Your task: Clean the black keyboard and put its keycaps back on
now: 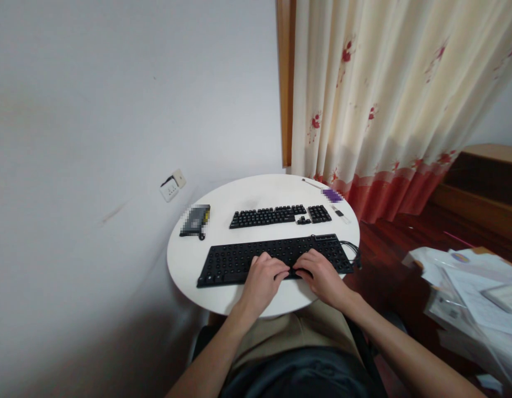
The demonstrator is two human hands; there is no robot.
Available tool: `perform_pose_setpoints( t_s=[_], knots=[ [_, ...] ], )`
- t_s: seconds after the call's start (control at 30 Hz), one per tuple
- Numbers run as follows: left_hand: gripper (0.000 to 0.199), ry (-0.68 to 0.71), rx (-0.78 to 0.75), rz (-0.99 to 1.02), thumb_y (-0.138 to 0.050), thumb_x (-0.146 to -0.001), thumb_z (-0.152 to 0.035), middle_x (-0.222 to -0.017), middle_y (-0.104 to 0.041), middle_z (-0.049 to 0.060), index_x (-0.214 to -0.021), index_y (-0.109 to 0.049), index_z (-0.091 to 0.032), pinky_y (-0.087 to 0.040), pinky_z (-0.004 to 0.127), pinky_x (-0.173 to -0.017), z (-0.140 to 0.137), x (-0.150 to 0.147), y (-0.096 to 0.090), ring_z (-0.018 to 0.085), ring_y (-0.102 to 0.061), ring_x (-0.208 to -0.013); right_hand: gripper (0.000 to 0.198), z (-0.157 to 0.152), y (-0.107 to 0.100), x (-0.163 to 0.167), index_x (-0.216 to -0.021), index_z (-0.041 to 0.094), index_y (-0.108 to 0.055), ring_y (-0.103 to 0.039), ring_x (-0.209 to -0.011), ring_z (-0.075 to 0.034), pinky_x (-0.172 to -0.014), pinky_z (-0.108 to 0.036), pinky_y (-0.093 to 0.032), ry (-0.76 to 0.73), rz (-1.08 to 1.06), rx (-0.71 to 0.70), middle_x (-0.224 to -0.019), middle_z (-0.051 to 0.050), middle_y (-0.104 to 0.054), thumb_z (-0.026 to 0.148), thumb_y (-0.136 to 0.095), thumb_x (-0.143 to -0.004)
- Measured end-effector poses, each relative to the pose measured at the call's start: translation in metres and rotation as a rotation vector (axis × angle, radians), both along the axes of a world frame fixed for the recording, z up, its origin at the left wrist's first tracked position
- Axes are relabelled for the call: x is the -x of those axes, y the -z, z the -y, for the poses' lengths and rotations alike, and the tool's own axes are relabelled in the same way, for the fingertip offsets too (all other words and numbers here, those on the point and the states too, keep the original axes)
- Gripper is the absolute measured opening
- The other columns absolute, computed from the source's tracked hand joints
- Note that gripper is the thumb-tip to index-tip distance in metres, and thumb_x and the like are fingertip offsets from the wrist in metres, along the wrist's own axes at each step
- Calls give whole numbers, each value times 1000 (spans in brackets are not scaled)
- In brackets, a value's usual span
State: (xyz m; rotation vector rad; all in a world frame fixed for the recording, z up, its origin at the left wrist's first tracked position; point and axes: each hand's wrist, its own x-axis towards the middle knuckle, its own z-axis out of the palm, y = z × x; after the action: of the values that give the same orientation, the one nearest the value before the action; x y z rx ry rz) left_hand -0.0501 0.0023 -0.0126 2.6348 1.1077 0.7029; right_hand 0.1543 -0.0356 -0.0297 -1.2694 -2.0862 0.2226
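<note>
A black keyboard [235, 261] lies across the near half of the round white table, most of its key positions showing bare switches without caps. My left hand [264, 276] rests over its front edge near the middle, fingers bent and drawn together. Close beside it, my right hand [317, 273] is on the same edge, thumb and fingers pinched. The fingertips of both hands nearly meet, and whatever is between them is hidden or too small to make out. Behind the keyboard, loose black keycaps [268, 216] are laid out in rows, with a separate keypad block of keycaps [320, 214] to their right.
A dark pouch-like item [195, 220], blurred out, sits at the table's left. Toward the back right are a purple item [332, 195] and a small black-and-clear tool [339, 213]. The keyboard's cable [353, 251] bunches at the right rim. Plastic-wrapped papers [466, 293] stand right of the table.
</note>
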Motion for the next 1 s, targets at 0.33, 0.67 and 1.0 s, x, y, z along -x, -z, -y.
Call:
perform_pose_setpoints(
  t_s=[0.33,0.67,1.0],
  knots=[
    [12,8,-31,37,-67,-91,-29,-102,-77,1,-97,-77,-27,-36,38,-81,2,0,5,20,-57,-92,15,3,1,2,-96,19,-73,-55,-90,-22,-81,-37,-47,5,52,-43,-94,-7,-70,11,-60,-93],
    [11,13,-87,82,-66,-92,-26,-101,-77,1,-95,-76,-25,-37,39,-79,5,-1,10,21,-58,-92,16,5,7,3,-95,20,-73,-56,-88,-22,-79,-37,-49,13,23,-120,-93,-7,-69,13,-58,-94],
    [11,0,-105,95,-65,-93,-24,-102,-76,1,-95,-75,-24,-39,39,-80,6,-2,15,21,-59,-94,16,5,9,4,-95,18,-73,-55,-88,-21,-80,-37,-49,13,13,-128,-94,-7,-69,13,-58,-94]
  ],
)
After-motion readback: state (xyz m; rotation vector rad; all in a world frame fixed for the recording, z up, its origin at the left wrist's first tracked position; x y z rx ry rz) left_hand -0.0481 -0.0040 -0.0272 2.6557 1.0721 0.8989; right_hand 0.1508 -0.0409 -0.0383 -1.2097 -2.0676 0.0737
